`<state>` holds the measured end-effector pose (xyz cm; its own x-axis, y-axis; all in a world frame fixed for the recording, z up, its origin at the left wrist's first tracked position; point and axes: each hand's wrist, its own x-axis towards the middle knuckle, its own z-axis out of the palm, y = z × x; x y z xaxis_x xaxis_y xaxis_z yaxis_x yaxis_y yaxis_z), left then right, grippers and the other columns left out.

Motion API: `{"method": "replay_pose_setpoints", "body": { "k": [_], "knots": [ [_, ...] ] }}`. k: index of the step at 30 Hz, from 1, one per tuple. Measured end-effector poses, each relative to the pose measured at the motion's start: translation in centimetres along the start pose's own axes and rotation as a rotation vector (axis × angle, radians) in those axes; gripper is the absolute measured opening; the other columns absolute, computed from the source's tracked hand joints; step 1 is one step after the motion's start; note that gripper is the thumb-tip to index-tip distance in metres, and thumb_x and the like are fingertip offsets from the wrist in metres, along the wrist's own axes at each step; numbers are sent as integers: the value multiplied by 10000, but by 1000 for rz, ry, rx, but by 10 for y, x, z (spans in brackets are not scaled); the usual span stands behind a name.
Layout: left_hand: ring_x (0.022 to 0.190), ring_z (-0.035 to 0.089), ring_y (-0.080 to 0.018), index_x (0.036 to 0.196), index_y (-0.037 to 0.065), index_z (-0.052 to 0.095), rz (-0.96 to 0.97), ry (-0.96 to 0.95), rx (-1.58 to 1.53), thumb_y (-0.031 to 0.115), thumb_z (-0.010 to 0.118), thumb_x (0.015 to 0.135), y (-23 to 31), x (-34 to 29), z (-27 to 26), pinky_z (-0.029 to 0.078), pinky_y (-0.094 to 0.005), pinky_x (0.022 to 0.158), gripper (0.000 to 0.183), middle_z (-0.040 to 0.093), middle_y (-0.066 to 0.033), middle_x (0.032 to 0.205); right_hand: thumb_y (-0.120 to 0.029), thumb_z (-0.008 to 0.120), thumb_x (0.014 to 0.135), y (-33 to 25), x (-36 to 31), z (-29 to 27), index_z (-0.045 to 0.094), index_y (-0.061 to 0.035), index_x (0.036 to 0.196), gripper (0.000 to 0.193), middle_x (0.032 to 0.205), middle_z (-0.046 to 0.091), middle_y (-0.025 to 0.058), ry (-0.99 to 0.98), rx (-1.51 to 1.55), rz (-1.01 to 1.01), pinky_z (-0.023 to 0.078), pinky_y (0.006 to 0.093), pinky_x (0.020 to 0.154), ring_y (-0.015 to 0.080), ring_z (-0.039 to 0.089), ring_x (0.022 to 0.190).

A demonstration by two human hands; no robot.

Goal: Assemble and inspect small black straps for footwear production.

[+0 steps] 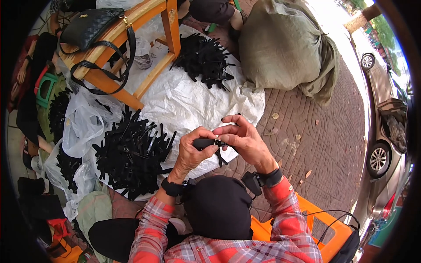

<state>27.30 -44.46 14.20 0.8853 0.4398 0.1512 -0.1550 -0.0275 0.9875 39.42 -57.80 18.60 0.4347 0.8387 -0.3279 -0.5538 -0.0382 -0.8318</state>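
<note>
Between my two hands is a short black strap with a small metal buckle (217,142), held up in front of my chest. My left hand (191,151) is closed on the wide end, thumb and forefinger pinching close to the buckle. From the other side my right hand (247,141) pinches the strap at the buckle, with some of its fingers raised. A loose strap end hangs below the fingers. To the left of my hands lies a big heap of similar black straps (131,155), and a second strap heap (205,60) lies farther away.
A white plastic sheet (193,105) lies under the heaps. A wooden bench (155,79) carries a black handbag (90,27). A large grey-green sack (285,48) stands on the brick paving (307,131). Other people sit nearby. A parked car (388,114) is at right.
</note>
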Motion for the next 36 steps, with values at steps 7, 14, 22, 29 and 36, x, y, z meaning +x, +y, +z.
{"method": "replay_pose_setpoints", "body": {
  "k": [7, 14, 22, 29, 36],
  "knots": [
    [709, 567, -98, 843, 38, 588, 28, 90, 73, 62, 744, 688, -2, -1, 5, 458, -237, 611, 221, 575, -21, 763, -217, 601, 888, 14, -5, 11, 571, -31, 1043, 244, 921, 563, -12, -19, -136, -84, 419, 213, 743, 58, 492, 825],
    [701, 580, -121, 840, 37, 587, 128, 109, 117, 9, 730, 667, -5, -3, 12, 467, -253, 603, 227, 581, -44, 770, -131, 651, 841, 22, 0, 3, 574, -30, 930, 156, 772, 534, -24, 41, 167, 103, 347, 202, 576, 59, 428, 633],
    [734, 600, -152, 841, 41, 605, 164, 52, 89, 2, 716, 661, -1, 2, 5, 480, -265, 639, 215, 596, -54, 797, 72, 662, 734, 10, 1, -8, 583, 9, 957, 245, 947, 638, 103, -5, 241, 103, 455, 210, 646, 123, 574, 715],
    [716, 602, -153, 857, 47, 617, 226, -23, 153, 9, 730, 650, 3, 5, -2, 475, -258, 621, 238, 608, -57, 789, 5, 690, 721, -1, -1, -9, 601, 20, 957, 253, 857, 651, 45, 7, -122, 89, 436, 191, 568, 73, 565, 657],
    [660, 599, -174, 844, 57, 626, 255, -17, 186, 37, 749, 655, 6, 3, 0, 471, -277, 582, 227, 610, -59, 761, -61, 714, 740, 1, -4, -5, 607, 6, 939, 236, 778, 637, 27, 27, -125, 72, 390, 170, 526, 58, 546, 615]
  ]
}}
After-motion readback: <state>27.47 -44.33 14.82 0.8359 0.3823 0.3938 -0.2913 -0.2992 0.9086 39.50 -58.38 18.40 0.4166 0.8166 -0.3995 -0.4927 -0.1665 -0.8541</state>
